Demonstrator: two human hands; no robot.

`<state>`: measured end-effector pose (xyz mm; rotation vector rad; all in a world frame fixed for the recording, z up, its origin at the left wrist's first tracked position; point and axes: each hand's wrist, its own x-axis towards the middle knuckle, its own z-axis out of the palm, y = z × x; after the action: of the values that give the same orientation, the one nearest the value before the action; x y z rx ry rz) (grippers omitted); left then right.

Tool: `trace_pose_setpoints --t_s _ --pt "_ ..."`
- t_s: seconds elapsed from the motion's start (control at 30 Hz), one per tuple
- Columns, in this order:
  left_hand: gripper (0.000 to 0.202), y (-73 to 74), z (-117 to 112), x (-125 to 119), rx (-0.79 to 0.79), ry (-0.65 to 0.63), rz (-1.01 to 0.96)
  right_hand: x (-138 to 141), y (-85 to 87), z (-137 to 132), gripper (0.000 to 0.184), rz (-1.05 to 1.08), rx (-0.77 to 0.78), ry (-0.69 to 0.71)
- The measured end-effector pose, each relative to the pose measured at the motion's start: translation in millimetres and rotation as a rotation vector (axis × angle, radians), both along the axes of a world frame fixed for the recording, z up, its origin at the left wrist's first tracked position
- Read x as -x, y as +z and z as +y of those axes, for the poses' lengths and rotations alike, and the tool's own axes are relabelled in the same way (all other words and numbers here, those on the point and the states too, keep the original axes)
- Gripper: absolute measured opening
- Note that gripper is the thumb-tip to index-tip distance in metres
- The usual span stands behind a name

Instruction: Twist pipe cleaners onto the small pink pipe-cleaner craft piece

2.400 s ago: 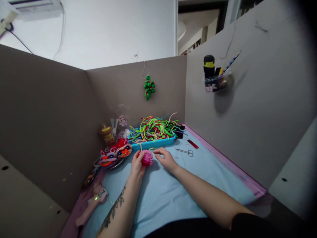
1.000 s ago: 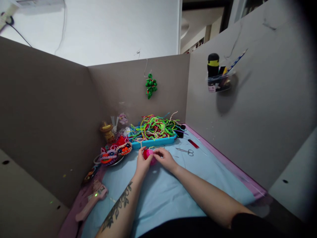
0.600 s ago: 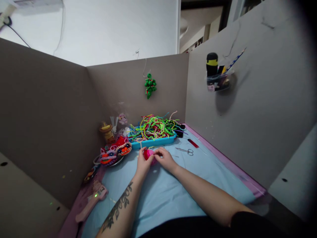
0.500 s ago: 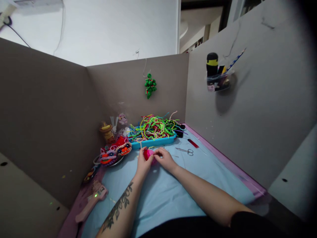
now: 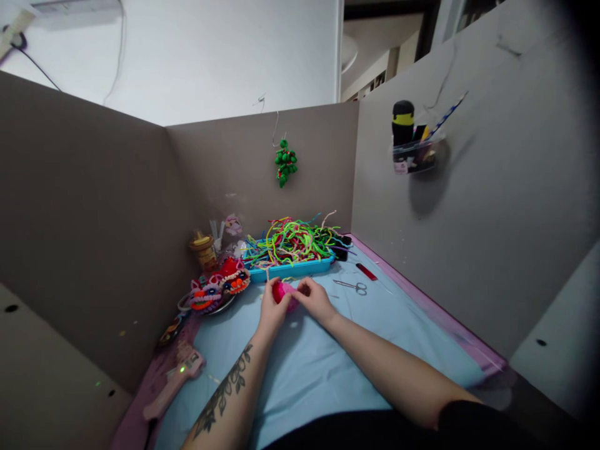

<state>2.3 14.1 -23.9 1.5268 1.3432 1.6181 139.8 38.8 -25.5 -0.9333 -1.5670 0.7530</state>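
Observation:
My left hand (image 5: 272,304) is closed round the left side of a small pink and red fuzzy craft piece (image 5: 287,291), held just above the light blue cloth (image 5: 300,375). From the other side, my right hand (image 5: 315,300) pinches the edge of the same piece between thumb and finger. Part of it is hidden behind my fingers. Right behind the hands stands a blue tray (image 5: 290,269) heaped with bright pipe cleaners (image 5: 295,240) in green, pink, yellow and red.
Scissors (image 5: 350,287) and a red strip-like object (image 5: 366,271) lie to the right. At left are a metal dish (image 5: 224,307) with fuzzy face-like figures, a jar (image 5: 203,251) and a pink glue gun (image 5: 175,382). Grey panels (image 5: 262,162) enclose the table on three sides.
My right thumb and finger have shifted slightly at the piece's edge, and a little more of its pink surface shows. The left hand keeps its hold; the view has moved very slightly.

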Motion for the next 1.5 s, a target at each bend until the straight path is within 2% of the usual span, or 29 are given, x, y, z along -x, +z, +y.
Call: trace_pose_setpoints --t_s 0.17,0.3,0.57,0.77,0.83,1.2,1.5 --pt "0.048 0.5 -0.4 0.1 0.000 0.019 0.002 -0.3 -1.8 1.0 0.017 0.017 0.022 0.049" --pt "0.049 -1.9 1.7 1.2 0.009 0.027 -0.052 -0.1 -0.7 0.6 0.010 0.027 0.029 0.084" --pt "0.049 -0.7 1.1 1.5 -0.004 0.013 -0.054 1.4 1.5 -1.2 0.006 0.053 0.011 0.085" --pt "0.023 8.0 -5.3 -1.0 0.018 -0.112 0.075 2.6 -1.4 0.3 0.010 0.089 0.023 0.088" --pt "0.021 9.5 -6.3 -1.5 0.032 -0.130 0.073 3.1 -3.0 1.2 0.012 0.092 0.027 0.086" --pt "0.022 5.5 -2.7 -0.2 0.072 -0.137 -0.023 2.6 1.0 -0.4 0.017 0.104 0.032 0.114" --pt "0.020 14.3 -8.3 -2.1 0.010 -0.050 0.152 4.1 -0.4 -4.9 0.015 0.019 -0.068 0.095"
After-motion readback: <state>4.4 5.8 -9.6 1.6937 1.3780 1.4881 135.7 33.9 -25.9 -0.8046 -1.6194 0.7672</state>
